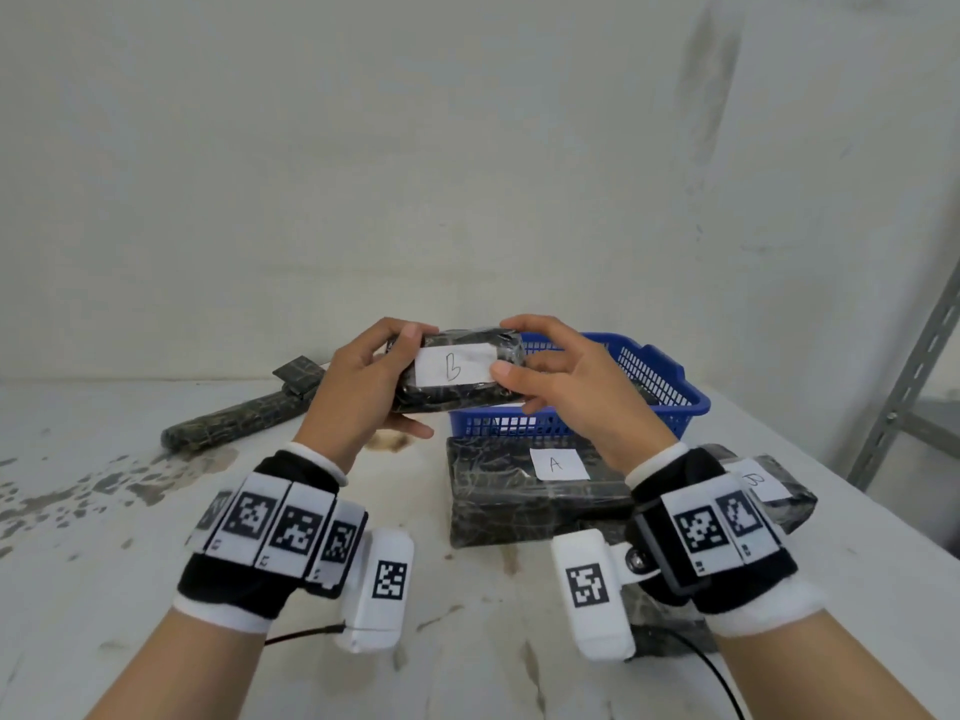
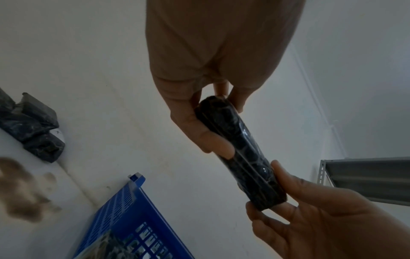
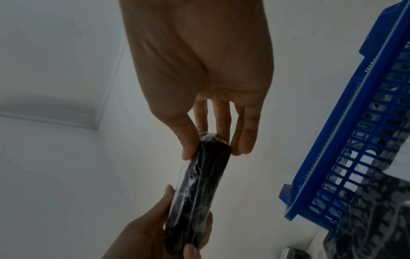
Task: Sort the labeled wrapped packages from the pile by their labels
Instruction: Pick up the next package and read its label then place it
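Head view: both hands (image 1: 363, 387) pinch package (image 1: 457, 371) (labeled B).

5 wrapped pkgs (image 1: 457, 371), 1 blue basket (image 1: 670, 402), 2 hands (image 1: 358, 387).

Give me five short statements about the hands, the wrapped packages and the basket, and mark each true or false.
1. Both the left hand and the right hand hold the small dark plastic-wrapped package. True.
2. Its white paper label reads A. False: it reads B.
3. The blue perforated plastic basket lies behind the held package. True.
4. The large flat dark package on the table is labelled B. False: A.
5. The long dark wrapped roll sits inside the basket. False: it lies on the table, left.
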